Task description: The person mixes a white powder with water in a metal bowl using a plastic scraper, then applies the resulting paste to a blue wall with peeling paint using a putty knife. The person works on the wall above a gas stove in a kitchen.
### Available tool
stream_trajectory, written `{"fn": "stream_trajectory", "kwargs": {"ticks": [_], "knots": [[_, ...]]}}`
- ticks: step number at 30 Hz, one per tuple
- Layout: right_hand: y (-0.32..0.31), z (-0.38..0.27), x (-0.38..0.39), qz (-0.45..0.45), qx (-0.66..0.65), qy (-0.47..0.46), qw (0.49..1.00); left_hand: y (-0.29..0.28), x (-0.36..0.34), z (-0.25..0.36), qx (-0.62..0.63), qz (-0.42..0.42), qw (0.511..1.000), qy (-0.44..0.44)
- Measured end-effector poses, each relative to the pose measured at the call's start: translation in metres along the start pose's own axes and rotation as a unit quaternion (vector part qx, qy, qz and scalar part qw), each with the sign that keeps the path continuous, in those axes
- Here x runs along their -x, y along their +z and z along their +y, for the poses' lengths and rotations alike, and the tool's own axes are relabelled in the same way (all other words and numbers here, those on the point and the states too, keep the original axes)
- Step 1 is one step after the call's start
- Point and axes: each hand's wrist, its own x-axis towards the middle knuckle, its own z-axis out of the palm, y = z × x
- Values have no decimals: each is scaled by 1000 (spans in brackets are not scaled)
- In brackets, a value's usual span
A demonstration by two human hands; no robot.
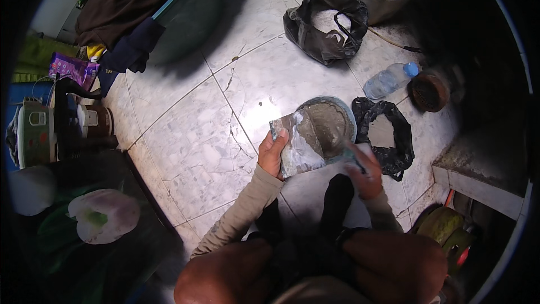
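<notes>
Two hands: both were at the round bowl (353, 124) of grey paste, which sat on marbled floor tiles (191, 141).
Left hand (272, 155): left of the bowl, its fingers were closed on the edge of a flat rectangular board (298, 147), thumb on top.
Board's face: grey paste and a white smear covered much of it; it overlapped the bowl's left side in view.
Right hand (367, 173): blurred at the bowl's lower right; how far its fingers were open, or whether they had hold of a tool, I could not tell.
Black plastic bag (406, 143): it stood open just right of the bowl, grey powder inside.
Clear bottle (388, 81): it lay beyond the bowl, to the upper right, blue-capped.
Large tub (188, 31): well apart from the bowl, upper left, heaped with clothes (118, 19).
</notes>
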Motion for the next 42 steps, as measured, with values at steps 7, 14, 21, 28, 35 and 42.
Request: {"fn": "stream_trajectory", "kwargs": {"ticks": [7, 14, 21, 28, 35, 42], "knots": [[27, 8, 1, 8, 78, -104, 991, -2, 1, -6, -30, 6, 999, 16], [18, 41, 35, -27, 121, -18, 992, 25, 15, 35, -41, 19, 994, 104], [9, 42, 40, 156, 35, 144, 977, -35, -8, 17, 44, 89, 989, 108], [23, 66, 15, 126, 195, 103, 967, -65, -33, -23, 78, 19, 997, 10], [25, 42, 7, 148, 192, 81, 967, -36, -26, -33, -8, 45, 998, 39], [26, 69, 8, 130, 258, 105, 952, -46, -38, -38, -25, 34, 999, 12]]}}
